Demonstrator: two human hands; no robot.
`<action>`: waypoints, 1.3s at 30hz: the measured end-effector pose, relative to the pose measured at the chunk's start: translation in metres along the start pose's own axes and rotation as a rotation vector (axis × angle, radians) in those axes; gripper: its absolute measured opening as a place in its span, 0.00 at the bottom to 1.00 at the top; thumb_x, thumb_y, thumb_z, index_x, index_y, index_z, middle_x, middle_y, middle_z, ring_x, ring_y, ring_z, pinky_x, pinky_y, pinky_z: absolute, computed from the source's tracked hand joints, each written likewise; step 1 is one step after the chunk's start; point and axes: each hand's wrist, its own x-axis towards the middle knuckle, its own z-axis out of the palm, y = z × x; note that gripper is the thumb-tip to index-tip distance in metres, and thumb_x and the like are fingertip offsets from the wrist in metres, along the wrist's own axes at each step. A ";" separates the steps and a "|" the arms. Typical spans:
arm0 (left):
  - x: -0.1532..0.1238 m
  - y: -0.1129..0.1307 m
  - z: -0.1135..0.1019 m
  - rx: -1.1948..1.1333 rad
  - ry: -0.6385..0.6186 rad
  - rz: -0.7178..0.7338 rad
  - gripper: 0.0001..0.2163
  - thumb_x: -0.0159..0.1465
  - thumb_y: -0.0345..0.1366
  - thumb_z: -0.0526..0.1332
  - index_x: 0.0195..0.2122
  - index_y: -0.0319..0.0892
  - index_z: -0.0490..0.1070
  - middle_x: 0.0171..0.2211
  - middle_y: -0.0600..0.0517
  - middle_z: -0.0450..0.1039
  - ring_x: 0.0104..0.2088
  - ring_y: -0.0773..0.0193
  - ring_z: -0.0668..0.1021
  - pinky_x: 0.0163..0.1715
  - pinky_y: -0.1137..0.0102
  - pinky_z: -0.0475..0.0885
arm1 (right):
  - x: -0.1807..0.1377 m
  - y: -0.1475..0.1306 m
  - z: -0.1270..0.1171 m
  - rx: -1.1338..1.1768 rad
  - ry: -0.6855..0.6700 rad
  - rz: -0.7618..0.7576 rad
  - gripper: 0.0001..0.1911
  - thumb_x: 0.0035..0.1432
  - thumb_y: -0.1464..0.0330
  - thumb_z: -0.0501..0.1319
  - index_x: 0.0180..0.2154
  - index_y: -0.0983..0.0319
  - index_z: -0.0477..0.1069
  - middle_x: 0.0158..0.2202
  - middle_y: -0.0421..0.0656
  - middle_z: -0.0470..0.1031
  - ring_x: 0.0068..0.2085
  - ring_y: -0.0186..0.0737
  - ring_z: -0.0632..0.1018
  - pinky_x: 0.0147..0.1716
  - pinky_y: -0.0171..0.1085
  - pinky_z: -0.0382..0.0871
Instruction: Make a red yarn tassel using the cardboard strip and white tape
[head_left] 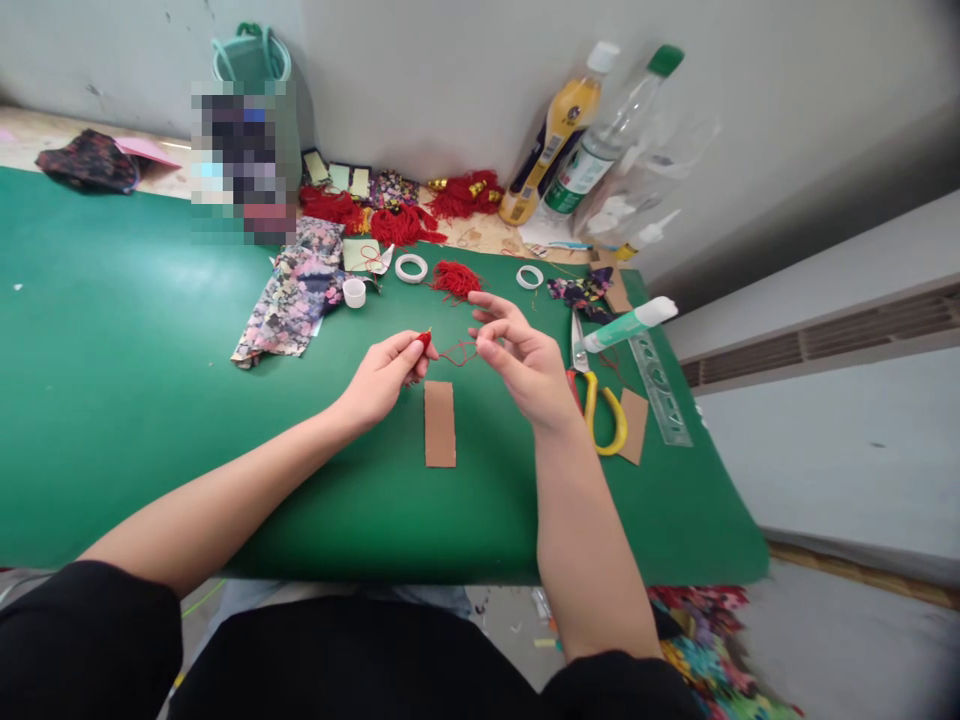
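Note:
Pinched between the thumb and fingers of my left hand (391,372) is a small red piece (424,339) with a tiny gold tip, much of it covered by the fingers. A thin red cord (457,352) runs in a loose loop from there to my right hand (521,355). Its thumb and forefinger close on the cord's other end, while the other fingers are spread. Both hands are above the green table mat, apart from each other. Just below them lies a brown cardboard rectangle (439,424). Beyond the hands sits a bundle of red tassel threads (456,279).
Yellow-handled scissors (592,400), a glue stick (630,325), a clear ruler (661,390) and another cardboard piece (634,425) lie at right. Tape rolls (411,268), a white cap (354,292) and floral fabric (296,290) are at left. Bottles (559,140) lean against the wall.

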 end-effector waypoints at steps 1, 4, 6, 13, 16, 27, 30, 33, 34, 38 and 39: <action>0.000 0.000 0.000 0.023 0.000 0.013 0.14 0.62 0.46 0.59 0.30 0.39 0.69 0.22 0.56 0.63 0.23 0.71 0.64 0.25 0.73 0.58 | -0.001 -0.003 0.001 0.010 -0.041 -0.021 0.14 0.54 0.54 0.66 0.28 0.58 0.72 0.59 0.44 0.68 0.60 0.48 0.69 0.60 0.51 0.64; -0.001 0.000 0.000 0.110 -0.021 0.056 0.14 0.63 0.46 0.57 0.31 0.39 0.69 0.22 0.56 0.63 0.24 0.70 0.65 0.27 0.73 0.61 | -0.004 -0.006 0.005 0.032 -0.109 -0.065 0.12 0.55 0.57 0.66 0.28 0.58 0.72 0.58 0.44 0.68 0.59 0.47 0.69 0.60 0.51 0.64; -0.002 0.001 0.001 0.171 -0.038 0.080 0.13 0.64 0.45 0.56 0.30 0.40 0.68 0.22 0.56 0.63 0.25 0.70 0.66 0.28 0.73 0.62 | -0.004 -0.005 0.009 0.060 -0.120 -0.058 0.11 0.56 0.58 0.65 0.29 0.59 0.72 0.57 0.45 0.69 0.55 0.45 0.72 0.59 0.49 0.66; -0.003 0.002 0.002 0.325 -0.068 0.148 0.12 0.66 0.41 0.52 0.31 0.40 0.68 0.23 0.55 0.65 0.27 0.68 0.68 0.33 0.71 0.65 | -0.003 -0.001 0.017 0.167 -0.102 0.052 0.14 0.56 0.57 0.65 0.30 0.61 0.70 0.54 0.48 0.70 0.45 0.38 0.78 0.50 0.43 0.73; -0.004 0.001 0.002 0.321 -0.085 0.146 0.12 0.66 0.40 0.51 0.33 0.39 0.69 0.24 0.55 0.65 0.27 0.67 0.69 0.33 0.70 0.66 | -0.003 -0.001 0.017 0.184 -0.087 0.060 0.14 0.56 0.57 0.65 0.30 0.61 0.70 0.53 0.47 0.70 0.40 0.35 0.79 0.47 0.41 0.74; -0.005 0.002 0.003 0.343 -0.110 0.137 0.11 0.66 0.40 0.51 0.33 0.40 0.68 0.24 0.55 0.65 0.28 0.67 0.69 0.34 0.70 0.65 | -0.002 0.001 0.017 0.165 -0.074 0.061 0.13 0.55 0.58 0.66 0.30 0.61 0.71 0.48 0.46 0.72 0.39 0.34 0.77 0.44 0.39 0.75; -0.005 0.002 0.004 0.334 -0.121 0.138 0.11 0.66 0.41 0.51 0.33 0.40 0.67 0.24 0.55 0.65 0.28 0.67 0.68 0.33 0.70 0.65 | -0.002 0.001 0.018 0.169 -0.070 0.068 0.13 0.55 0.59 0.66 0.30 0.61 0.71 0.47 0.46 0.72 0.38 0.34 0.77 0.45 0.39 0.74; -0.005 0.002 0.003 0.325 -0.132 0.141 0.12 0.66 0.41 0.51 0.33 0.40 0.67 0.24 0.55 0.64 0.28 0.67 0.68 0.33 0.71 0.65 | -0.002 0.002 0.018 0.164 -0.068 0.079 0.13 0.54 0.59 0.67 0.29 0.61 0.71 0.46 0.46 0.73 0.38 0.34 0.76 0.44 0.40 0.75; -0.005 0.002 0.003 0.323 -0.134 0.143 0.12 0.66 0.41 0.51 0.32 0.40 0.67 0.24 0.55 0.64 0.28 0.68 0.68 0.33 0.71 0.65 | -0.002 0.002 0.018 0.169 -0.067 0.079 0.12 0.54 0.59 0.67 0.29 0.61 0.72 0.46 0.46 0.73 0.37 0.34 0.76 0.44 0.40 0.75; -0.005 0.002 0.003 0.306 -0.141 0.149 0.12 0.66 0.41 0.51 0.32 0.40 0.67 0.24 0.55 0.64 0.27 0.68 0.68 0.32 0.71 0.65 | -0.002 0.002 0.018 0.203 -0.056 0.066 0.10 0.53 0.61 0.68 0.30 0.61 0.73 0.45 0.44 0.74 0.36 0.33 0.76 0.43 0.39 0.75; -0.005 0.002 0.003 0.300 -0.143 0.148 0.12 0.66 0.42 0.51 0.32 0.40 0.67 0.24 0.55 0.64 0.27 0.68 0.68 0.32 0.71 0.65 | -0.002 0.002 0.018 0.208 -0.054 0.062 0.10 0.53 0.61 0.68 0.31 0.60 0.73 0.45 0.44 0.74 0.36 0.33 0.77 0.43 0.39 0.75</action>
